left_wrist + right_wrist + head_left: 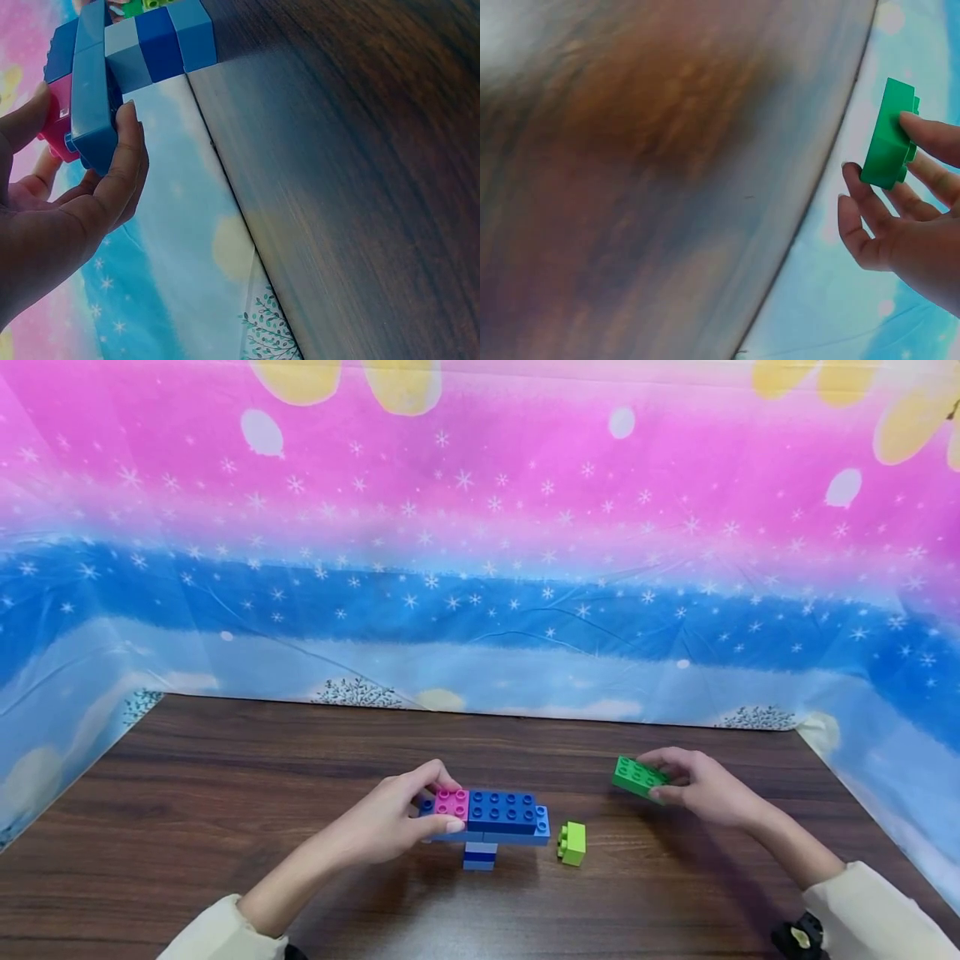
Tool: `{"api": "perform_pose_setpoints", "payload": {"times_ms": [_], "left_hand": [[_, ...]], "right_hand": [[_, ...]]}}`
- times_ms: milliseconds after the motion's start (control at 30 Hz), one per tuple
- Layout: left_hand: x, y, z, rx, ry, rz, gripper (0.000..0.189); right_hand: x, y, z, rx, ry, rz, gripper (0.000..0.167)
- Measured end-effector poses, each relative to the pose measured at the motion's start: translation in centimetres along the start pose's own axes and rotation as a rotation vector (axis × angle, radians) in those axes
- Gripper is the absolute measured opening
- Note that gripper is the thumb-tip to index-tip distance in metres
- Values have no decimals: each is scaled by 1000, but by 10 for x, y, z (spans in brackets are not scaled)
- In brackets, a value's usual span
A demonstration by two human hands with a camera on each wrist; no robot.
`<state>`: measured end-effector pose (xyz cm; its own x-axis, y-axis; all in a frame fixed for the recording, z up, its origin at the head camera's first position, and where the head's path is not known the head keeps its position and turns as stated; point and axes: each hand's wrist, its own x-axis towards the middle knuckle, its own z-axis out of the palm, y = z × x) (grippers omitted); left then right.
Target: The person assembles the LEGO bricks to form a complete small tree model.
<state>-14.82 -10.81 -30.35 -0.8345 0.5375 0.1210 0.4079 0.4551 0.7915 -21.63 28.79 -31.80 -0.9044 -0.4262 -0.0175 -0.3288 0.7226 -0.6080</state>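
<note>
A toy-brick structure stands on the table: a short column of blue bricks point(478, 857) carries a wider layer of lighter blue bricks point(517, 839). On top sit a pink brick point(452, 805) and, beside it, a dark blue brick point(502, 810). My left hand point(390, 810) grips the structure's left end, thumb and fingers about the pink brick; the left wrist view shows a fingertip against the blue layer's underside. Off to the right, my right hand point(705, 787) pinches a green brick point(634, 777) by its right end, raised above the table in the right wrist view.
A lime green brick point(573, 844) lies on its side on the table, just right of the structure. The dark wooden table point(225, 777) meets a pink and blue patterned cloth point(480, 610) along its back and sides.
</note>
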Motion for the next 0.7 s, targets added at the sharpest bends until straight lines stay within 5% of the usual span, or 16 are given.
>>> {"api": "perform_pose_setpoints", "payload": {"times_ms": [700], "left_hand": [[-1, -2, 2, -15, -2, 14, 21]], "right_hand": [[7, -71, 4, -15, -60, -258, 37]]}}
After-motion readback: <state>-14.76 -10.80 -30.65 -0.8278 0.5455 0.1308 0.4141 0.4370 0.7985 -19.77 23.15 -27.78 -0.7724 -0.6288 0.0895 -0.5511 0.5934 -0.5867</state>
